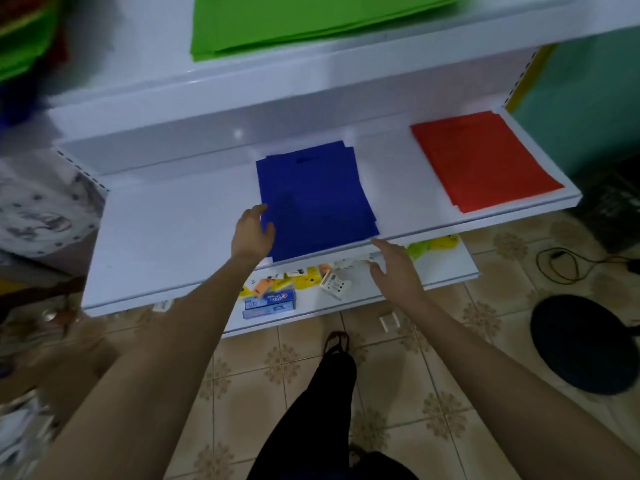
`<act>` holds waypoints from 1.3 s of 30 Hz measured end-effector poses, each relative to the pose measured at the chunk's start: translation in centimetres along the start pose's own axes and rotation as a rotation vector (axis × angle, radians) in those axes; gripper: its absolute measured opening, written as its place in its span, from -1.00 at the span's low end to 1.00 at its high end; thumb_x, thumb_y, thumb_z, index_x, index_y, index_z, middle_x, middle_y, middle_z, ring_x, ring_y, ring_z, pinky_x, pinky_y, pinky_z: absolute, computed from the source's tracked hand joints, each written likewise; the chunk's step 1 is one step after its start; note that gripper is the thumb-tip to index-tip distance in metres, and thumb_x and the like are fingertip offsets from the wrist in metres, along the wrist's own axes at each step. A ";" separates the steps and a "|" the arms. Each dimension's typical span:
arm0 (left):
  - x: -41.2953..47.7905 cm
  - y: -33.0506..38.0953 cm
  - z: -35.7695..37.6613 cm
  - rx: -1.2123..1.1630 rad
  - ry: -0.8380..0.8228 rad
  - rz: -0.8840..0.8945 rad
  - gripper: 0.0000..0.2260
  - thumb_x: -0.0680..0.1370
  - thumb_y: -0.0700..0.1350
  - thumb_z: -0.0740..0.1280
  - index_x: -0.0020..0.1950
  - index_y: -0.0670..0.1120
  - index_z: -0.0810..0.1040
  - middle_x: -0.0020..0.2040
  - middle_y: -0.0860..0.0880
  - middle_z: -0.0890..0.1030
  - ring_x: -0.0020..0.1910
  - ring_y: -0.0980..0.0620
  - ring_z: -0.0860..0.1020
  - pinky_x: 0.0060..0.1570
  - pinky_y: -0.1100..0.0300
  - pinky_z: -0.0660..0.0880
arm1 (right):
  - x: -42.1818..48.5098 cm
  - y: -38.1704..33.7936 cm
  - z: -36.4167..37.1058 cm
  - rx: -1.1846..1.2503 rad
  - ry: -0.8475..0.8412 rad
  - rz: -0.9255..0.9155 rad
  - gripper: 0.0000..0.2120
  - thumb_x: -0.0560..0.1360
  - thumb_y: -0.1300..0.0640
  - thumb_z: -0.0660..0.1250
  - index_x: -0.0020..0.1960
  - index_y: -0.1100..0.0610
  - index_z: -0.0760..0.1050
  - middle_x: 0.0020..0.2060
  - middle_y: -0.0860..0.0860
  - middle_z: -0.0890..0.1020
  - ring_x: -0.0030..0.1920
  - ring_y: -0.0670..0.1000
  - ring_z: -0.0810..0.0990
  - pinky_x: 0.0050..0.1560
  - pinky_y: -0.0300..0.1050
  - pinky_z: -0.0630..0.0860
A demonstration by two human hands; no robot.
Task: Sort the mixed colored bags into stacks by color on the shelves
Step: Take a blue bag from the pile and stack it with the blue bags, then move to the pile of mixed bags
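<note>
A stack of blue bags (317,199) lies flat in the middle of the white middle shelf (166,233). My left hand (252,233) rests at the stack's left edge, its fingers touching the blue fabric. My right hand (393,266) hovers with relaxed fingers just below the shelf's front lip, near the stack's front right corner, holding nothing. A stack of red bags (483,157) lies at the right end of the same shelf. Green bags (304,20) are stacked on the upper shelf (214,95). A mixed pile of colored bags (24,32) sits blurred at the top left.
The lowest shelf (446,268) holds small packets (298,278) and a toothpaste box (270,303). A black round stool (585,344) and a cable (568,265) are on the tiled floor at right. Patterned cloth (41,213) hangs at left. My leg and sandal (336,344) are below.
</note>
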State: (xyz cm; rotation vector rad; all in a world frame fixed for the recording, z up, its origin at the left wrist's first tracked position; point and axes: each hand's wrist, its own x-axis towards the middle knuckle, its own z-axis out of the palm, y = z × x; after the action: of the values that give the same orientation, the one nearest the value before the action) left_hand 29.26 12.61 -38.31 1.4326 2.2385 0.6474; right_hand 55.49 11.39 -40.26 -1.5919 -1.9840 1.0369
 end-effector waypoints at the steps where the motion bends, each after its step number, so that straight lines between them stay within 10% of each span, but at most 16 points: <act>1: -1.8 0.2 -0.7 0.013 0.025 0.017 -0.62 0.58 -0.16 0.19 0.41 -0.14 0.31 0.34 -0.17 0.41 0.29 -0.14 0.42 0.22 -0.01 0.42 | -1.3 -0.8 0.0 -0.009 -0.009 -0.035 -0.55 0.56 0.23 0.18 0.43 0.17 0.24 0.35 0.16 0.37 0.34 0.13 0.33 0.33 -0.10 0.25; 15: -17.0 2.6 -20.7 0.175 0.524 0.341 -0.68 0.58 -0.13 0.18 0.33 -0.12 0.41 0.23 -0.07 0.52 0.24 -0.05 0.44 0.08 0.06 0.44 | -8.9 -21.9 -1.8 0.038 0.006 -0.533 -0.55 0.57 0.22 0.16 0.44 0.11 0.23 0.34 0.05 0.38 0.33 0.04 0.36 0.33 -0.08 0.33; 23: -16.0 0.6 -34.3 0.152 0.790 0.445 -0.70 0.51 -0.12 0.17 0.20 -0.14 0.49 0.00 -0.08 0.57 0.00 -0.08 0.51 -0.08 0.07 0.43 | -6.0 -36.9 -2.6 0.188 0.199 -0.804 -0.62 0.51 0.28 0.16 0.33 0.16 0.38 0.05 0.09 0.53 -0.08 -0.03 0.43 0.02 -0.10 0.41; 39: 2.7 -8.2 -48.1 0.127 0.417 0.227 -0.60 0.59 -0.11 0.19 0.40 -0.18 0.28 0.36 -0.19 0.40 0.33 -0.14 0.36 0.27 0.11 0.26 | 7.6 -50.2 0.7 0.063 0.312 -0.417 -0.56 0.55 0.15 0.21 0.40 0.14 0.26 0.23 0.15 0.45 0.12 0.09 0.47 0.15 -0.04 0.40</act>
State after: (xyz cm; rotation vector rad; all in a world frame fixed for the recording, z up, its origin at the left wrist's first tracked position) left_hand -4.78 4.18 -4.25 1.7669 2.4826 0.9699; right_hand 19.80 14.43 -4.30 -1.1519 -1.9284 0.6383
